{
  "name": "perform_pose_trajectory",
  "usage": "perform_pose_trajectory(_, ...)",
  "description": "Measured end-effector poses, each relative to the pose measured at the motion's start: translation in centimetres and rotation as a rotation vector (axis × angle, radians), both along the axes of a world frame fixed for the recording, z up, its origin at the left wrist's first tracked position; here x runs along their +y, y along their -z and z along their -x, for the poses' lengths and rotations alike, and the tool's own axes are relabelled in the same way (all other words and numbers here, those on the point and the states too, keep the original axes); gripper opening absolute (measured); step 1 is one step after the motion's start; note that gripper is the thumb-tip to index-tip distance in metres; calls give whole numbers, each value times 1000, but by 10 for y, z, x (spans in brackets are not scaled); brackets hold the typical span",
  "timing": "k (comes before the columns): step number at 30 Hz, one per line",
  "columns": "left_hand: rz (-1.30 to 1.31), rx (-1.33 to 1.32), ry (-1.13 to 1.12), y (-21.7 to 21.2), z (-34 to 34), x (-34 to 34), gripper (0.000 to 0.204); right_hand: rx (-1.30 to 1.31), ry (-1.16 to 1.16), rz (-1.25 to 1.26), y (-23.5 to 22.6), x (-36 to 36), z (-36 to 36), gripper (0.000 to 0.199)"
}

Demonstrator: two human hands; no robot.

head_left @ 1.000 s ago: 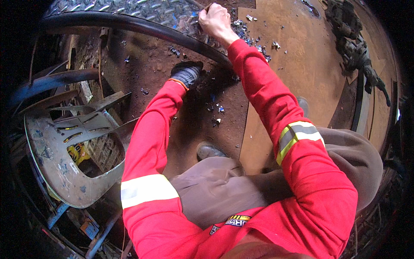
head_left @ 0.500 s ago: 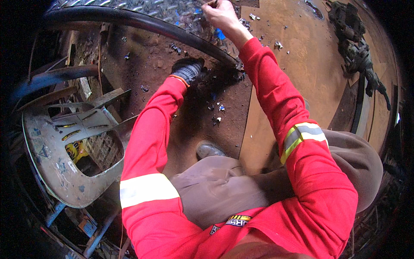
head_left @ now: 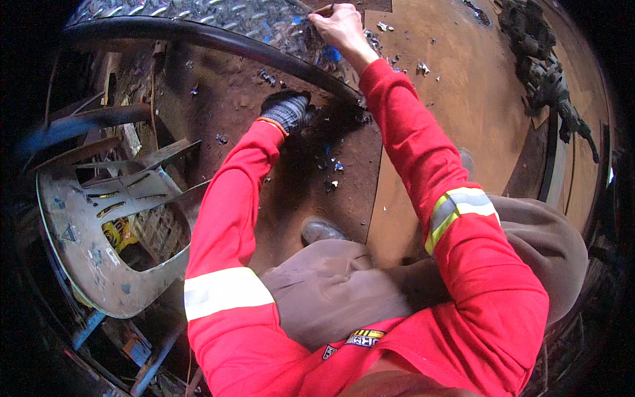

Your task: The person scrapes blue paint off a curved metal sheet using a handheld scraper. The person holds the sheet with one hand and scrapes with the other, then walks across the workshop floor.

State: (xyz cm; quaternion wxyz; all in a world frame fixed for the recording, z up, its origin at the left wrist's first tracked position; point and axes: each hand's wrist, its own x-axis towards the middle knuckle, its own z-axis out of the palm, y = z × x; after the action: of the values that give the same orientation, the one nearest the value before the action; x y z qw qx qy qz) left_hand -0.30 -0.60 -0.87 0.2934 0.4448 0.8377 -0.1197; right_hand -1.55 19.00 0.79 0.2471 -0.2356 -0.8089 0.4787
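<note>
A shiny diamond-tread metal sheet (head_left: 231, 14) with a thick black rounded edge (head_left: 198, 34) lies across the far side. Over the sheet's right end, my bare right hand (head_left: 341, 33) is closed in a pinch on a thin dark stick-like piece (head_left: 324, 10), whose kind is unclear. My left hand (head_left: 286, 111), in a grey and black knitted glove, is just on the near side of the black edge. Its fingers look curled into the palm, deep in shadow; anything inside them is hidden.
A worn grey plastic chair (head_left: 119, 291) lies at the left beside blue metal bars (head_left: 92, 122). Brown boards (head_left: 450, 86) cover the ground at right, where a dark greasy mechanical part (head_left: 546, 83) sits. Torn scraps (head_left: 337, 167) litter the dirt; my shoe (head_left: 322, 229) is nearby.
My right hand has come slightly nearer to me, still pinching the thin piece. My left hand is in nearly the same place, and the whole view has shifted a little.
</note>
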Motion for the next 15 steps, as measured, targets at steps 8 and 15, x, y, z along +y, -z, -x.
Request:
perform_pose_trajectory(8,57,2,-21,4,0,-5,44,-270,115,-25,-46,-24,-3,28)
perform_pose_trajectory(15,56,-7,-30,13,2,-6,44,-254,152,-134,-37,-29,1,26)
